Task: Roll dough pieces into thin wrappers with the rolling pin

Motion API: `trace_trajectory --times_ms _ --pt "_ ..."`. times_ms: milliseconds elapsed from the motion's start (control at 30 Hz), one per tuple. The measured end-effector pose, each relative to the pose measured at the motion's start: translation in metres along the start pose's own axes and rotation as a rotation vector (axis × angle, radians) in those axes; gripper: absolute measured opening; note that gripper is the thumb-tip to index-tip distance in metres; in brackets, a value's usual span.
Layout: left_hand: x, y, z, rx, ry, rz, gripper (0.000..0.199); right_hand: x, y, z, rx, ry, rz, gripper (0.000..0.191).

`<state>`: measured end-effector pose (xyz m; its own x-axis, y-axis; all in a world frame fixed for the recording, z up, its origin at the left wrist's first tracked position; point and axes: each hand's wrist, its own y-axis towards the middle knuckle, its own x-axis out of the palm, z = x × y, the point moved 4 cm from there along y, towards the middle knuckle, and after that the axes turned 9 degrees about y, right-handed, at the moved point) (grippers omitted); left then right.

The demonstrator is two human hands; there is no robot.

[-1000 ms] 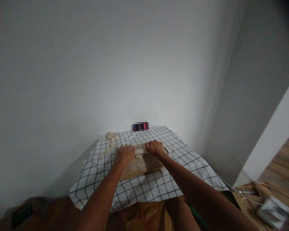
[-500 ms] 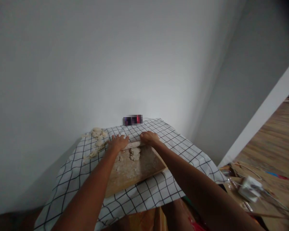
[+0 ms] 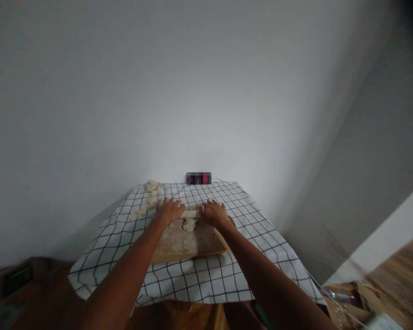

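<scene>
Head view shows a pale rolling pin (image 3: 192, 214) lying crosswise over the far part of a floury wooden board (image 3: 189, 243), a ragged piece of dough (image 3: 189, 224) just on its near side. Left hand (image 3: 170, 211) and right hand (image 3: 214, 213) press down on its two ends. Beneath spreads a checked cloth (image 3: 199, 282); more dough pieces (image 3: 152, 187) lie at its far left, near the wall (image 3: 206, 91).

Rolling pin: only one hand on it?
No, the left hand and right hand both press on the rolling pin.
</scene>
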<state>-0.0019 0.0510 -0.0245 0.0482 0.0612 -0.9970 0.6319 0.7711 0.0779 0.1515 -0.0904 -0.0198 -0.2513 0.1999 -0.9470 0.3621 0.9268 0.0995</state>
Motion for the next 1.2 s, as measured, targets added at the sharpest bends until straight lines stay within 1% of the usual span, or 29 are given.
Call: trace_trajectory --times_ms 67,133,233,333,500,600,667,767,833,900,1033,1200 --pt "-0.004 -0.012 0.002 -0.070 0.009 -0.013 0.053 0.001 0.003 0.001 -0.023 0.010 -0.008 0.051" --pt "-0.007 -0.021 0.006 -0.110 0.030 -0.025 0.053 0.003 0.007 0.003 -0.042 0.024 -0.022 0.050" --pt "-0.012 -0.032 0.010 -0.107 0.078 0.016 0.055 0.006 0.008 0.003 -0.064 0.049 -0.034 0.050" --pt "-0.014 -0.046 0.013 -0.087 0.095 0.073 0.057 0.005 0.002 0.002 -0.071 0.049 0.008 0.051" --pt "-0.014 -0.078 0.019 -0.011 0.068 0.097 0.057 0.000 -0.021 -0.005 -0.055 0.031 0.074 0.052" --pt "-0.017 -0.099 0.022 0.047 0.071 0.140 0.058 0.000 -0.042 -0.008 -0.010 0.028 0.062 0.051" --pt "-0.019 -0.111 0.023 0.089 0.075 0.164 0.058 0.003 -0.058 -0.011 -0.007 0.022 0.046 0.047" --pt "-0.019 -0.120 0.022 0.104 0.073 0.150 0.058 0.006 -0.075 -0.014 -0.026 0.019 0.066 0.049" --pt "-0.018 -0.118 0.021 0.101 0.066 0.135 0.058 0.007 -0.077 -0.014 -0.010 0.031 0.075 0.050" --pt "-0.016 -0.109 0.020 0.110 0.057 0.132 0.057 0.006 -0.070 -0.013 0.007 0.040 0.066 0.049" --pt "-0.015 -0.078 0.017 0.100 0.046 0.124 0.058 -0.002 -0.040 -0.008 0.046 0.033 0.093 0.050" --pt "-0.013 -0.031 0.017 0.058 0.008 0.050 0.061 -0.003 0.003 0.006 0.100 0.067 0.074 0.057"
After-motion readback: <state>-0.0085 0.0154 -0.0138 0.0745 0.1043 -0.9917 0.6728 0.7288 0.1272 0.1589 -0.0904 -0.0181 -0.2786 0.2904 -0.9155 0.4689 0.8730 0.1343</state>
